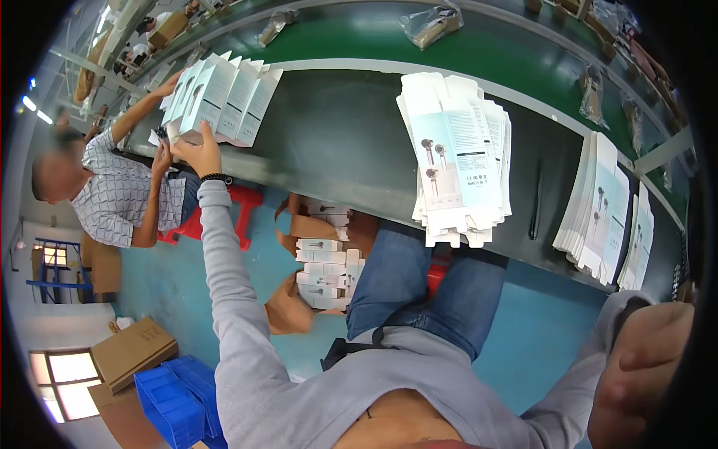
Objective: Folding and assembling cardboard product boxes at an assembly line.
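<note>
My left hand (200, 153) reaches far left, its thumb raised, gripping the near lower edge of a pale blue and white carton (207, 93). That carton is the front one of several set up in a leaning row on the dark table. Much of this hand's fingers is hidden behind the carton. Raised close at the lower right is my right hand (643, 367), large and blurred, with its fingers partly cut off, so its grip is unclear. A stack of flattened cartons (455, 161) printed with earphones lies before me.
A seated co-worker (120, 176) has hands at the carton row's far side. More flat cartons (598, 209) and a black pen (536, 200) lie right. Beyond runs a green conveyor (344, 34) with bagged items. An open box of cartons (292, 307) and blue crates (176, 396) stand below.
</note>
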`<state>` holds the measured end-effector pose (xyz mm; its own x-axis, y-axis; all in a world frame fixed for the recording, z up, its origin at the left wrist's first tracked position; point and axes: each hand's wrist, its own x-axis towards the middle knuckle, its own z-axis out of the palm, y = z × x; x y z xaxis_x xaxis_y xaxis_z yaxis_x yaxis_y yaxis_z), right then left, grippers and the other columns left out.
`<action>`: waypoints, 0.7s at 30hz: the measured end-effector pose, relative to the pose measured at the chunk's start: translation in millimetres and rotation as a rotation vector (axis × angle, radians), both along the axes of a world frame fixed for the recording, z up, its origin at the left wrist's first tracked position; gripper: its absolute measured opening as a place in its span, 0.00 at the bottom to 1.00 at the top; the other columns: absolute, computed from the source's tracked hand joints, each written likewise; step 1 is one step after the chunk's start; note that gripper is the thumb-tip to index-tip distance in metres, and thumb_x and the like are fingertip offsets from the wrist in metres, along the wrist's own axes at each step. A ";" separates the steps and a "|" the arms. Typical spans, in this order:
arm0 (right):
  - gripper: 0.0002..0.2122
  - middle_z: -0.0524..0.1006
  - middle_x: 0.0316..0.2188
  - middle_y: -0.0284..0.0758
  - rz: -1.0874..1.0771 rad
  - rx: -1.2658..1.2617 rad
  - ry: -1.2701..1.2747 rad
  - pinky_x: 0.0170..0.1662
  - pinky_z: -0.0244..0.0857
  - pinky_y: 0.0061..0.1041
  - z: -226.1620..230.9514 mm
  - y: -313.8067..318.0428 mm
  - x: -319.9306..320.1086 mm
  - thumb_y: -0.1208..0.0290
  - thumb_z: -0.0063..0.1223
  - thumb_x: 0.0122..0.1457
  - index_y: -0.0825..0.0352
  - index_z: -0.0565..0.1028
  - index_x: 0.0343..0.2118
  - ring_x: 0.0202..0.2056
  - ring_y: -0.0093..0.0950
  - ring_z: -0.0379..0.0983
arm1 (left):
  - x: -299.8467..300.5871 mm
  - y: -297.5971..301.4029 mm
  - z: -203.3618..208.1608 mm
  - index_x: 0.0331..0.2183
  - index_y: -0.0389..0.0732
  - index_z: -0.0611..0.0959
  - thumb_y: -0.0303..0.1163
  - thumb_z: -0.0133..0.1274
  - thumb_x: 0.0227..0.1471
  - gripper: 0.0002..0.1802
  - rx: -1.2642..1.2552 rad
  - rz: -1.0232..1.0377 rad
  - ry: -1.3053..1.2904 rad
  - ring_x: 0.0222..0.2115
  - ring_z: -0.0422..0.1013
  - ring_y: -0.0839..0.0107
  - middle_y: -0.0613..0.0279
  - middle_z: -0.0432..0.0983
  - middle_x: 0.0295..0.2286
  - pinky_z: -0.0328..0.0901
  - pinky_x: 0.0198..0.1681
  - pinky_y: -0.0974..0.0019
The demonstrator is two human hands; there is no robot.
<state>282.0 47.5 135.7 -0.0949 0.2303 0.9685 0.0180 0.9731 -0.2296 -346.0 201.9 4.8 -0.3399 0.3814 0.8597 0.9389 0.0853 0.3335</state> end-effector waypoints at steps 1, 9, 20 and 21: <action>0.05 0.70 0.10 0.29 -0.011 -0.007 -0.006 0.20 0.49 0.14 8.6 9.2 -28.5 0.65 0.45 0.54 0.57 0.66 0.25 0.09 0.18 0.54 | -0.4 0.7 -10.0 0.56 0.36 0.50 0.40 0.62 0.38 0.50 -0.005 0.005 -0.019 0.50 0.52 0.51 0.40 0.51 0.49 0.51 0.52 0.53; 0.11 0.73 0.22 0.35 0.208 0.078 -0.166 0.24 0.61 0.24 -3.3 38.7 -34.6 0.76 0.57 0.31 0.61 0.76 0.24 0.20 0.27 0.69 | 0.8 5.2 -17.3 0.55 0.39 0.56 0.47 0.64 0.29 0.53 -0.095 0.130 0.227 0.49 0.50 0.48 0.48 0.51 0.50 0.47 0.51 0.48; 0.35 0.62 0.51 0.45 -0.342 -0.373 -1.140 0.52 0.51 0.44 -155.5 71.0 -87.7 0.58 0.61 0.38 0.64 0.63 0.51 0.51 0.43 0.57 | -16.7 17.2 -13.2 0.56 0.42 0.54 0.58 0.54 0.38 0.50 -0.198 0.241 0.293 0.56 0.40 0.46 0.46 0.43 0.55 0.39 0.51 0.34; 0.36 0.62 0.50 0.45 -0.360 -0.362 -1.149 0.53 0.50 0.45 -160.5 69.5 -88.9 0.59 0.61 0.38 0.64 0.61 0.53 0.52 0.43 0.57 | -20.7 18.1 -13.0 0.56 0.42 0.53 0.58 0.53 0.39 0.50 -0.199 0.234 0.267 0.57 0.38 0.45 0.45 0.41 0.55 0.37 0.51 0.32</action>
